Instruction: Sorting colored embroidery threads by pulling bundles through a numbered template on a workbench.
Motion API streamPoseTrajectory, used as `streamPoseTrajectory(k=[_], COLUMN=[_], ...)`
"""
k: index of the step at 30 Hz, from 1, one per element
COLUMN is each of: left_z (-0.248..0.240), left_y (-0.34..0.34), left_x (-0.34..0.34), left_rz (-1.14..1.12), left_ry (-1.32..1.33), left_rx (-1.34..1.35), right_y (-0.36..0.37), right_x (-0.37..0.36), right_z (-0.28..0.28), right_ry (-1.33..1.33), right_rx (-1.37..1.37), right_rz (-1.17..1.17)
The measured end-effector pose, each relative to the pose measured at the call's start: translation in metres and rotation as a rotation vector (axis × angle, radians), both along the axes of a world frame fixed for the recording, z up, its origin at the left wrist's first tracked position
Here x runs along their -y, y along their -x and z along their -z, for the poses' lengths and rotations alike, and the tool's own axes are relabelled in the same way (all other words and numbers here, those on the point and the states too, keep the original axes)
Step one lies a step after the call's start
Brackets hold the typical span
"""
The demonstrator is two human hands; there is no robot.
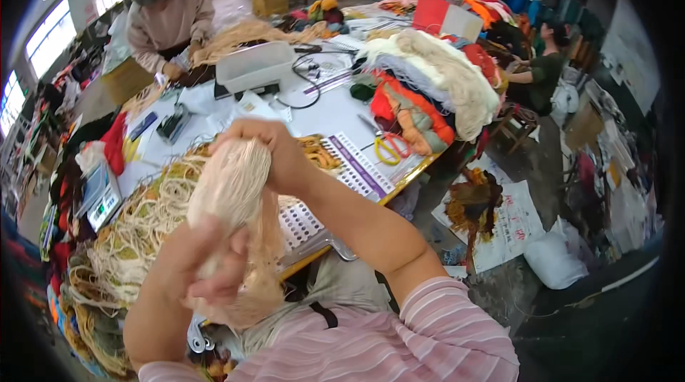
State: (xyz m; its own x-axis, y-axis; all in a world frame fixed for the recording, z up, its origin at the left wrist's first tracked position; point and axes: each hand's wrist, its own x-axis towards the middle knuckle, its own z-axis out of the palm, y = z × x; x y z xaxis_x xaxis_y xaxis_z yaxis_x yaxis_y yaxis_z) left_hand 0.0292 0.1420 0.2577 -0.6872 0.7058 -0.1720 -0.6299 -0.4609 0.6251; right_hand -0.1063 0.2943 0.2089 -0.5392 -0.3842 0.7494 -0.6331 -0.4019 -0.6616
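Observation:
A pale cream-pink skein of yarn [235, 171] is held up in front of my body, over the near edge of the table. My right hand [277, 155] grips its upper end, fingers wrapped over the top. Lower down, my left hand [217, 260] is curled around the strands and somewhat blurred by motion. Loose strands of the skein [260, 282] hang toward my lap. Behind and to the left of my hands lies a large heap of cream and olive yarn [146, 228].
Across the white table are a punched sample card [360, 164], yellow- and red-handled scissors [391, 150], a plastic bin [253, 66], a digital scale [105, 200] and piled colored skeins [428, 89]. A co-worker [171, 18] handles yarn at far left. A white bag [556, 257] sits on the floor.

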Motion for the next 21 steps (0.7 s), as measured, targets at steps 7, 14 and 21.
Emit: streamPoseTrajectory(k=[7,14,21], left_z=[-0.002,-0.052,-0.105], left_y=[-0.008,-0.060,-0.093], left_x=[0.001,0.145,0.158], left_rz=[0.063,0.449,0.640], left_ry=[-0.479,-1.446,-2.216], left_rx=[0.576,1.517,2.234], right_y=[-0.038,-0.060,-0.131], right_x=[0.016,0.055,0.027], right_z=[-0.077,0.006,-0.089], right_ry=[0.114,-0.459,-0.604], right_rx=[-0.732,0.180,0.450], right_rz=[0.448,-0.326,-0.554])
